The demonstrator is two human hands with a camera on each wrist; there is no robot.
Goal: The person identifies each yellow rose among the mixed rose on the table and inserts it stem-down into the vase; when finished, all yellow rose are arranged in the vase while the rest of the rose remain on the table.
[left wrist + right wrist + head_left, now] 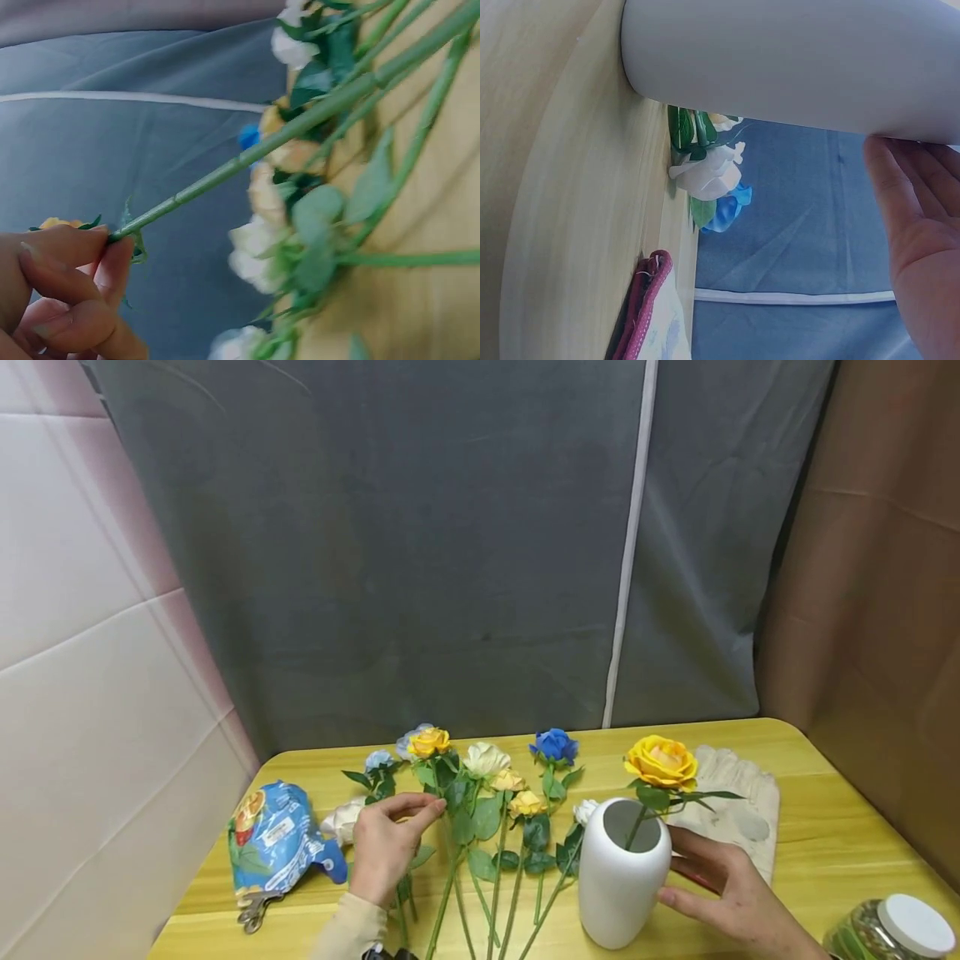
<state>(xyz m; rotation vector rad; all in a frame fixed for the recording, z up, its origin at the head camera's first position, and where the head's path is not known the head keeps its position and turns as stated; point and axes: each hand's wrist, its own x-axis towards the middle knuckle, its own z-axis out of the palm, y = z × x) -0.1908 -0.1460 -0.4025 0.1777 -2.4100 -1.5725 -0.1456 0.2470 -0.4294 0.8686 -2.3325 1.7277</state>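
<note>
Between thumb and forefinger, my left hand pinches the green stem of a yellow-orange rose. The stem slants across the left wrist view, and the bloom is mostly hidden behind the fingers there. My right hand is at the right side of a white vase, its fairly straight fingertips touching the wall. The vase stands upright with one large yellow rose in its mouth. Several other artificial flowers lie between the hands, among them a cream rose and a blue rose.
A blue printed bag with a metal clip lies at the left of the wooden table. White work gloves lie behind the vase to the right. At the front right stands a white-lidded jar. Grey cloth hangs behind the table.
</note>
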